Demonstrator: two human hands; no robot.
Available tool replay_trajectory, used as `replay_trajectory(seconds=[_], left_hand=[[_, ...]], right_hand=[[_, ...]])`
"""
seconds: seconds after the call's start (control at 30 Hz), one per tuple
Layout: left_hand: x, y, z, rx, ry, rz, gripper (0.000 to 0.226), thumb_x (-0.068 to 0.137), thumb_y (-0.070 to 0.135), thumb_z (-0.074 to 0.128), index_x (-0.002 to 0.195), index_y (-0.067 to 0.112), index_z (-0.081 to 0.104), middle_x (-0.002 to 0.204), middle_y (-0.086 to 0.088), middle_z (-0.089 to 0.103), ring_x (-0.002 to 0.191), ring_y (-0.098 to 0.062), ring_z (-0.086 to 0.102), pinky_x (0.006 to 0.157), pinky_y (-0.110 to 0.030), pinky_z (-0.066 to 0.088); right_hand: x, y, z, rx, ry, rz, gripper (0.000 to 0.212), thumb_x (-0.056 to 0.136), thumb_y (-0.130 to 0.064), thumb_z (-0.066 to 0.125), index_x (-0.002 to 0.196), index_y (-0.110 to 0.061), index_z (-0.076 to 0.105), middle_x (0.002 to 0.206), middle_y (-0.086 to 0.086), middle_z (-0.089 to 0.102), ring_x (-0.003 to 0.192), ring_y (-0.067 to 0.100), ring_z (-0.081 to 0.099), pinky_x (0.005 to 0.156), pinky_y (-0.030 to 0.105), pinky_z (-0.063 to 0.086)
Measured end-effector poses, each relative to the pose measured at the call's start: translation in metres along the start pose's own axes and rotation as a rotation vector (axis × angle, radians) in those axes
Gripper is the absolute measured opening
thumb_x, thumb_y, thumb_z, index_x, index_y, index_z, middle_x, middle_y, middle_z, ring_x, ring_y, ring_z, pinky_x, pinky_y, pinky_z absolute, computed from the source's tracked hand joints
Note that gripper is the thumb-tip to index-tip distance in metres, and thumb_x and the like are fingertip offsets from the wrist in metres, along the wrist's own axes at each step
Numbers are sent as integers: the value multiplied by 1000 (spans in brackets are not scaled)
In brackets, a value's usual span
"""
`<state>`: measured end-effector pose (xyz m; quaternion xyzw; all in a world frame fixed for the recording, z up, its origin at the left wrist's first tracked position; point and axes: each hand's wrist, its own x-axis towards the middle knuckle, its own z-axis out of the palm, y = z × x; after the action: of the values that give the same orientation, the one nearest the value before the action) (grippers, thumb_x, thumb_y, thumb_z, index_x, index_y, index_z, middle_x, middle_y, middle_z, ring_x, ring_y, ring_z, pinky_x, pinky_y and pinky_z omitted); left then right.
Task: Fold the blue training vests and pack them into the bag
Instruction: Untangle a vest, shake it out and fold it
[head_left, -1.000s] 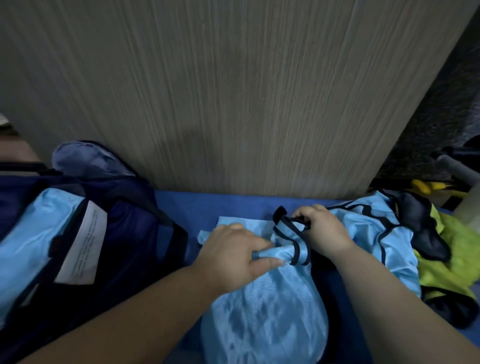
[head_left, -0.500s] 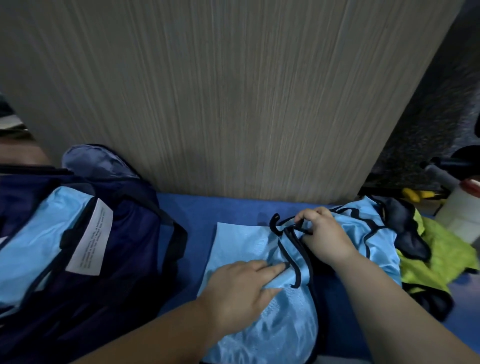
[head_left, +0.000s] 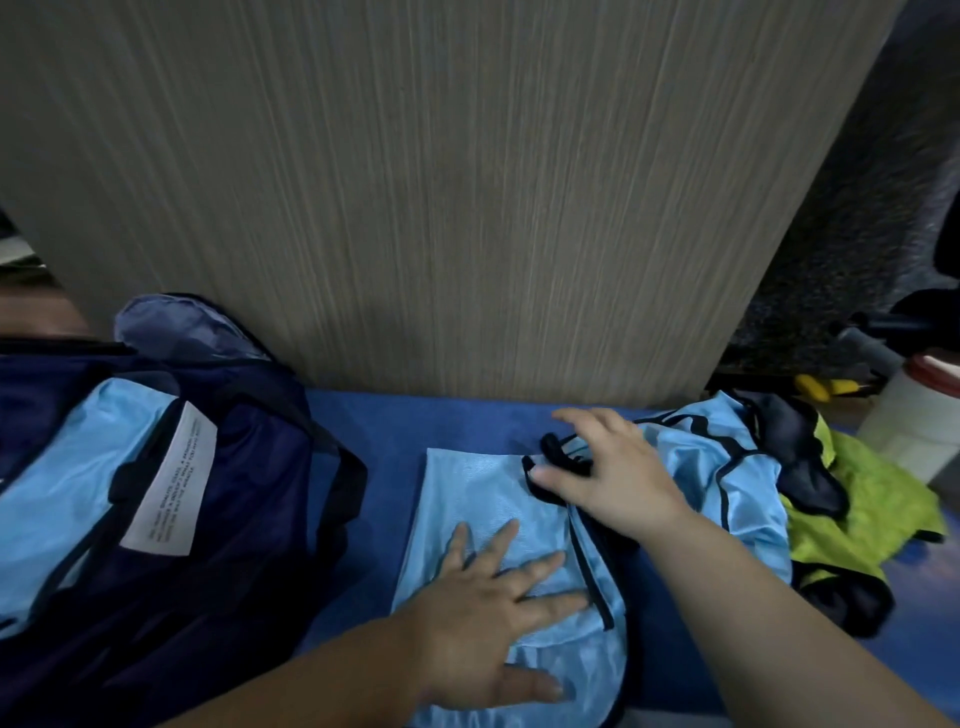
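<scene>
The vest lies part-folded on the mat, near centre, with the bag at left. The left hand presses it flat, fingers spread wide. The right hand, fingers loosely straight and gripping nothing, rests on the black trim at the far right. Let the left palm anchor (mesh looks slippery) while the straps tuck inward, edges squared.

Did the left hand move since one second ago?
Yes. The left hand slid toward the person along the blue vest, away from the wooden panel.
</scene>
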<state>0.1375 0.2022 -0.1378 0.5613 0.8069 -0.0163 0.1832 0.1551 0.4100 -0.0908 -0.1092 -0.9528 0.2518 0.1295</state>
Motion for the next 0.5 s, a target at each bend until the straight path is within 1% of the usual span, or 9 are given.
replay_trajectory(seconds=[0.03, 0.07, 0.13, 0.17, 0.23, 0.3, 0.37, 0.43, 0.5], left_hand=[[0, 1, -1, 3, -11, -2, 72, 88, 76, 33, 145, 58, -7, 158, 20, -22, 138, -24, -41, 107, -61, -27], [1, 2, -2, 5, -10, -5, 71, 88, 76, 32, 146, 57, -6, 159, 20, -21, 138, -24, -41, 107, -62, -27], [1, 3, 0, -4, 30, -16, 66, 89, 75, 22, 147, 56, -1, 160, 20, -14, 141, -20, -36, 109, -63, -23], [1, 3, 1, -21, 63, -26, 65, 87, 74, 16, 148, 55, 2, 161, 22, -8, 142, -16, -33, 111, -63, -19], [-1, 3, 4, -55, 114, -46, 58, 93, 67, 16, 149, 53, 7, 160, 24, 0, 145, -11, -24, 114, -60, -14], [-3, 2, 5, -72, 133, -54, 51, 100, 57, 23, 149, 53, 9, 160, 26, 2, 147, -8, -20, 116, -57, -12], [-4, 1, 6, -85, 145, -52, 48, 101, 56, 23, 148, 55, 12, 159, 27, 2, 146, -6, -21, 116, -56, -13], [-4, 1, 7, -113, 159, -46, 46, 101, 57, 21, 146, 58, 13, 158, 30, 1, 145, -4, -22, 115, -55, -15], [-5, 0, 9, -142, 176, -27, 47, 97, 62, 15, 144, 62, 14, 155, 35, 1, 145, -2, -22, 115, -55, -15]], right_hand=[[-2, -8, 2, -48, -58, -33, 87, 68, -76, 62, 143, -41, 36, 139, -11, 39, 134, 15, 31, 109, 39, 30], [-4, -13, 6, -127, -127, -39, 94, 63, -78, 65, 144, -44, 30, 142, -12, 34, 136, 15, 28, 109, 41, 28], [-4, -16, 14, -328, -235, -19, 94, 66, -66, 72, 145, -44, 25, 143, -8, 30, 135, 20, 29, 107, 43, 29], [-4, -15, 17, -385, -242, 5, 88, 71, -57, 73, 144, -42, 26, 141, -4, 32, 132, 23, 34, 105, 42, 33], [0, -8, 20, -374, -153, 68, 67, 81, -41, 67, 140, -33, 36, 132, 1, 43, 123, 26, 45, 98, 40, 42], [1, -3, 17, -287, -39, 110, 41, 87, -27, 59, 125, -22, 47, 115, 5, 54, 110, 28, 54, 86, 37, 47], [3, 0, 10, -156, 37, 202, 20, 89, -17, 53, 109, -16, 49, 95, 5, 59, 95, 29, 59, 73, 35, 45], [4, 5, 1, -76, 59, 328, 20, 90, -17, 53, 109, -15, 48, 91, 4, 59, 89, 27, 57, 70, 33, 43], [3, 12, -8, -65, 31, 440, 28, 90, -23, 55, 116, -13, 49, 99, 7, 60, 96, 29, 57, 74, 32, 42]])
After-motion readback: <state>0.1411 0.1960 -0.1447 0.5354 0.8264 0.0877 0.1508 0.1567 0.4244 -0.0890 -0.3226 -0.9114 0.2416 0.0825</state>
